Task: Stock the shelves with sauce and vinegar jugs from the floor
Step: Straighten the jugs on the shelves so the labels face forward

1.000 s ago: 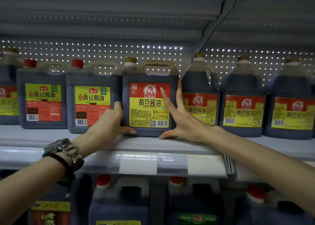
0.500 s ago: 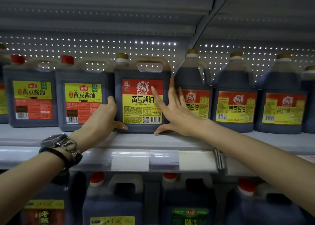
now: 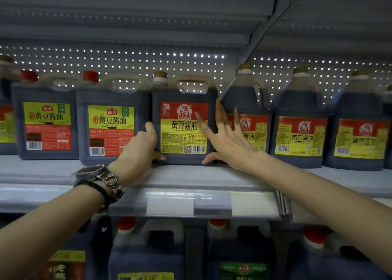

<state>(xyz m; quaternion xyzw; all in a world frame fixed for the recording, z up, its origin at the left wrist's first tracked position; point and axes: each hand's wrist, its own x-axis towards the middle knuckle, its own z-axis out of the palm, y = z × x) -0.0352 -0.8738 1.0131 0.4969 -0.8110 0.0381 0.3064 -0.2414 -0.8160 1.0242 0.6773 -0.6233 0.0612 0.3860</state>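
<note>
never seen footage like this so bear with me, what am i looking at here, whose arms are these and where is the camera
No machine here: a person wears a camera on the head, so the view looks forward and down at their own arms. The left hand, with a watch on its wrist, curls round the left edge of a dark jug with a red and yellow label. The right hand, fingers straight and spread, presses its right side. The jug stands on a shelf among other jugs; lower jugs stand on the level below.
</note>
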